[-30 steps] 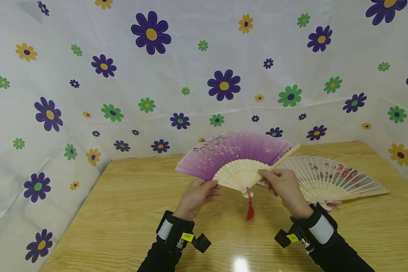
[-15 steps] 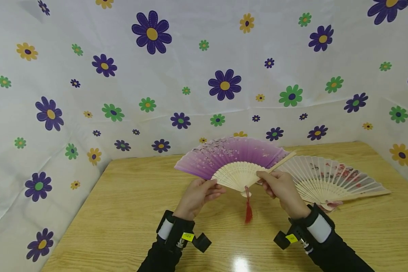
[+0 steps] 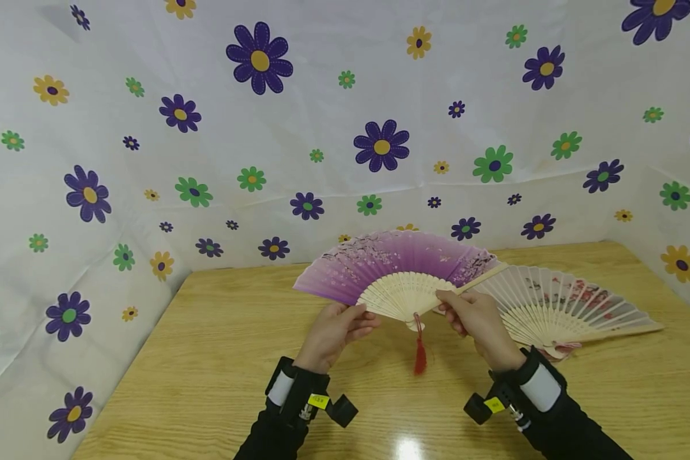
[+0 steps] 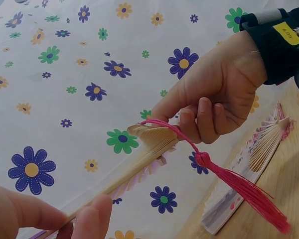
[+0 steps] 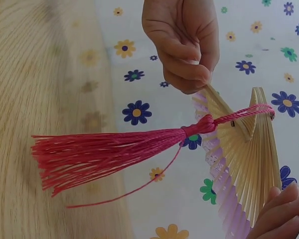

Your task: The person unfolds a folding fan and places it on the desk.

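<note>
Spread wide above the table, a purple folding fan [image 3: 402, 252] with pale ribs and a blossom print is held between both hands. My left hand [image 3: 335, 332] pinches its left outer rib between thumb and fingers. On the other side, my right hand [image 3: 478, 322] pinches the right guard stick. From the pivot hangs a red tassel [image 3: 420, 358], also seen large in the right wrist view. Behind my right hand a second folding fan [image 3: 575, 300], whitish with red flowers, lies spread on the table, its left part overlapped by the purple fan and the hand.
The wooden table [image 3: 230, 358] reaches back to a white cloth [image 3: 322, 96] printed with flowers, which also rises along the left and right sides. Black wrist straps with small cameras [image 3: 342, 410] sit on both forearms.
The purple fan has sunk slightly and its top edge stands lower than a second ago. Both hands keep their hold, and the whitish fan stays where it was.
</note>
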The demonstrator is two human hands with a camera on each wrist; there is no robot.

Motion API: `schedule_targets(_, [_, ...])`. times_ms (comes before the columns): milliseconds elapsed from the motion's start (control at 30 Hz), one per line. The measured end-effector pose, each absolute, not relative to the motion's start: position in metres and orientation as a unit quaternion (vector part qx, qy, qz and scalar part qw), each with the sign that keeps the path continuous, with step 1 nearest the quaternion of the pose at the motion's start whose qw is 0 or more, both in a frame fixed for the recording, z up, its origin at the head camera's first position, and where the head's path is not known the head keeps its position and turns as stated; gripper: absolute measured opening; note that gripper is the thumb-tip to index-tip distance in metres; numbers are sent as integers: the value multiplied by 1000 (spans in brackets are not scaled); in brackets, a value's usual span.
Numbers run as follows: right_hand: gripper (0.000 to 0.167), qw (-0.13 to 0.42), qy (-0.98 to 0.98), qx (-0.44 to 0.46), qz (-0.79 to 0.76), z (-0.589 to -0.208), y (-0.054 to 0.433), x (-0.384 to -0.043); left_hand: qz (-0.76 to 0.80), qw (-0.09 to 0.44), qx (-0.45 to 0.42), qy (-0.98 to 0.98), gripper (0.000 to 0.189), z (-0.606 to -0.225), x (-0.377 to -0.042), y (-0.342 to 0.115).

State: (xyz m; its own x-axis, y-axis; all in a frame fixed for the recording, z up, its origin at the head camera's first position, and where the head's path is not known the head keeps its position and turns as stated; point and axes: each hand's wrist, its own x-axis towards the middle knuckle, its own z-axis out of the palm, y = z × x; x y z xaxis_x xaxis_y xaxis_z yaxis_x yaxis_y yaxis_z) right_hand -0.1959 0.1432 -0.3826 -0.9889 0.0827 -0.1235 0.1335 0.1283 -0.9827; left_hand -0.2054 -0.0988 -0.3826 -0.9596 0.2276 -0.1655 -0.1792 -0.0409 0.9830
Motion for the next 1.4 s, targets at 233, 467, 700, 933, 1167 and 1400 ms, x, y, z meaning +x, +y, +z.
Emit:
schedule_targets(233, [36,19,722,77,-687,-383,142,-193,731,112,1,673,24,-383,-203,-97])
schedule_targets(467, [40,10,693,83,-716,-385,139,-194,735,94,-13,671,22,-382,-202,-97])
schedule_targets(700, [43,18,685,89,-723,-385,139,-193,734,94,-14,672,22,-382,-203,-97])
schedule_targets(933, [44,21,671,94,-735,-385,137,-193,746,88,-21,660,25,-382,-204,-96])
schedule_targets(1167, [43,24,650,100,-753,-384,134,-191,759,84,-23,645,26,-383,-206,-96])
schedule_targets(1400, [43,24,647,98,-756,-383,133,-190,759,81,-27,646,27,-382,-206,-97])
